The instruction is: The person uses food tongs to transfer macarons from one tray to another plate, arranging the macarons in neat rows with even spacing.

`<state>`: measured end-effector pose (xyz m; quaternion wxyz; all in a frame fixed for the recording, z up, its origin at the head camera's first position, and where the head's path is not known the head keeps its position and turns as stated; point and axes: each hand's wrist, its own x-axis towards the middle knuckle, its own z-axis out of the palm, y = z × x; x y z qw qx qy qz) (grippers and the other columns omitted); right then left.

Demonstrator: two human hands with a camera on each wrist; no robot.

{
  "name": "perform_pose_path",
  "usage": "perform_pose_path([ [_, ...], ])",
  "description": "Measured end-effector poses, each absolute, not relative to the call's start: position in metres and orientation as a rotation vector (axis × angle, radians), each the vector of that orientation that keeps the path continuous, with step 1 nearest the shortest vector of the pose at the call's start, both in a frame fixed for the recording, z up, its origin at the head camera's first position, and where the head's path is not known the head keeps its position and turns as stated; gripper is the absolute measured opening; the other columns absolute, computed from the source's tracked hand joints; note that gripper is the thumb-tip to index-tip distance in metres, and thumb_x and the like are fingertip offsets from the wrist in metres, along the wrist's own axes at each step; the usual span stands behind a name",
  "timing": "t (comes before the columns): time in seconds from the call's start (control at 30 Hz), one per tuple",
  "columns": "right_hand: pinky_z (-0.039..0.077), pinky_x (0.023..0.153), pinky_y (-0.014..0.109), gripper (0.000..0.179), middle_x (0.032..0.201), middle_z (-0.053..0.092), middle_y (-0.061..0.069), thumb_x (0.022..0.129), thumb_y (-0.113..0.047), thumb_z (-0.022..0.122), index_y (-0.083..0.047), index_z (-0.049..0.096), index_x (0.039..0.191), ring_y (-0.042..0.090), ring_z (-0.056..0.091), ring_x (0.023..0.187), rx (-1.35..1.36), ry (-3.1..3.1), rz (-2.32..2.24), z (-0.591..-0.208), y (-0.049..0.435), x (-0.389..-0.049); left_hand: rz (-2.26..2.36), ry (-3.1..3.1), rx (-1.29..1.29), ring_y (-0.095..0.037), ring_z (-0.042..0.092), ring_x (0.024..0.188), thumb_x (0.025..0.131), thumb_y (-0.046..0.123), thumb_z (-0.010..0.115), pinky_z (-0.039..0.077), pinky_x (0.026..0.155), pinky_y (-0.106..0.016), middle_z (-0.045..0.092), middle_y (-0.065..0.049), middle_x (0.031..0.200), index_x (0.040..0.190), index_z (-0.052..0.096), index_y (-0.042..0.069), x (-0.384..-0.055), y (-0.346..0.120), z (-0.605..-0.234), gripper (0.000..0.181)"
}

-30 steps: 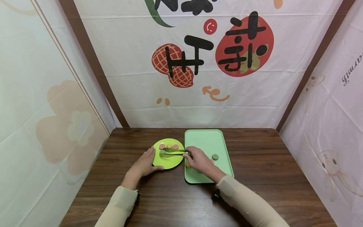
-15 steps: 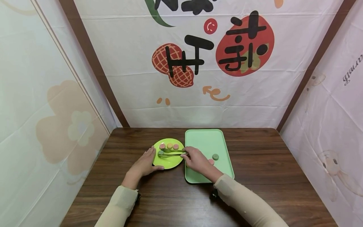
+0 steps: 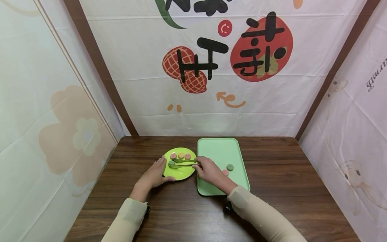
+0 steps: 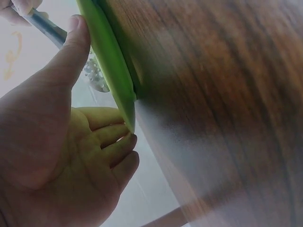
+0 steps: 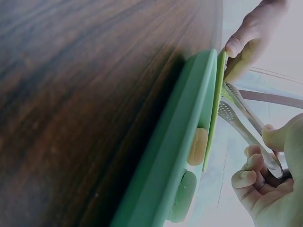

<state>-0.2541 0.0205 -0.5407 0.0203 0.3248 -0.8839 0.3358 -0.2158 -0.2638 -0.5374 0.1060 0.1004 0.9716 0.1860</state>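
My left hand [image 3: 154, 173] rests at the left side of a yellow-green plate [image 3: 181, 174], fingers extended along its edge and thumb touching the rim. In my right hand [image 3: 209, 169] I hold metal tongs [image 3: 185, 165], reaching leftward over the plate. Their perforated ends [image 5: 227, 111] stand apart in the right wrist view. A grey-green macaron [image 3: 171, 162] lies on the plate at the tong tips; whether they touch it is unclear. Behind it sit a pink macaron [image 3: 173, 156], a yellow macaron [image 3: 181, 155] and another pink macaron [image 3: 187, 156] in a row.
Right of the plate lies a mint-green tray [image 3: 216, 148], partly under my right forearm. It bears a dark green macaron [image 3: 230, 167] and a pink macaron [image 3: 225, 172]. An orange macaron [image 5: 197, 146] and a green macaron [image 5: 183, 196] show in the right wrist view. The wooden table [image 3: 272, 174] meets fabric walls.
My right hand and the tongs have shifted slightly left over the plate. The grey-green macaron has moved a little left, and the tray's pink macaron is more exposed. My left hand stays put.
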Motion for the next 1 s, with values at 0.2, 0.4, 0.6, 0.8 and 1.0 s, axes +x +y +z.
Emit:
perform_pose_path([
  [0.2, 0.063, 0.079, 0.033, 0.035, 0.111, 0.073, 0.010, 0.110, -0.024, 0.066, 0.003, 0.068, 0.132, 0.018, 0.074, 0.094, 0.999, -2.756, 1.035, -0.542, 0.020, -0.255, 0.555, 2.864, 0.288, -0.045, 0.018, 0.163, 0.096, 0.052, 0.079, 0.021, 0.132, -0.057, 0.013, -0.031, 0.175, 0.165, 0.020, -0.014, -0.216, -0.265, -0.538, 0.112],
  [0.4, 0.063, 0.079, 0.033, 0.035, 0.110, 0.073, 0.008, 0.109, -0.023, 0.067, 0.004, 0.068, 0.132, 0.017, 0.073, 0.093, 0.978, -2.743, 1.062, -0.541, 0.021, -0.253, 0.550, 2.866, 0.285, -0.045, 0.018, 0.163, 0.096, 0.053, 0.078, 0.021, 0.132, -0.056, 0.013, -0.031, 0.175, 0.165, 0.020, -0.014, -0.216, -0.265, -0.537, 0.112],
  [0.6, 0.065, 0.083, 0.038, 0.035, 0.112, 0.073, 0.013, 0.109, -0.019, 0.067, 0.007, 0.067, 0.132, 0.023, 0.076, 0.097, 0.948, -2.678, 1.184, -0.537, 0.030, -0.249, 0.552, 2.853, 0.282, -0.045, 0.017, 0.163, 0.096, 0.054, 0.078, 0.021, 0.132, -0.057, 0.012, -0.031, 0.175, 0.165, 0.019, -0.013, -0.215, -0.263, -0.536, 0.113],
  [0.8, 0.064, 0.080, 0.037, 0.034, 0.115, 0.073, 0.011, 0.109, -0.022, 0.067, 0.002, 0.068, 0.133, 0.021, 0.074, 0.095, 0.878, -2.678, 1.218, -0.532, 0.047, -0.248, 0.552, 2.853, 0.302, -0.045, 0.017, 0.163, 0.096, 0.056, 0.077, 0.020, 0.133, -0.056, 0.012, -0.032, 0.175, 0.165, 0.020, -0.014, -0.216, -0.262, -0.537, 0.114],
  [1.0, 0.065, 0.077, 0.038, 0.031, 0.107, 0.073, 0.009, 0.109, -0.018, 0.068, 0.004, 0.068, 0.130, 0.022, 0.076, 0.089, 0.870, -2.643, 1.248, -0.528, 0.064, -0.248, 0.557, 2.851, 0.290, -0.046, 0.017, 0.162, 0.096, 0.057, 0.077, 0.021, 0.132, -0.057, 0.011, -0.032, 0.175, 0.165, 0.019, -0.014, -0.216, -0.262, -0.537, 0.115],
])
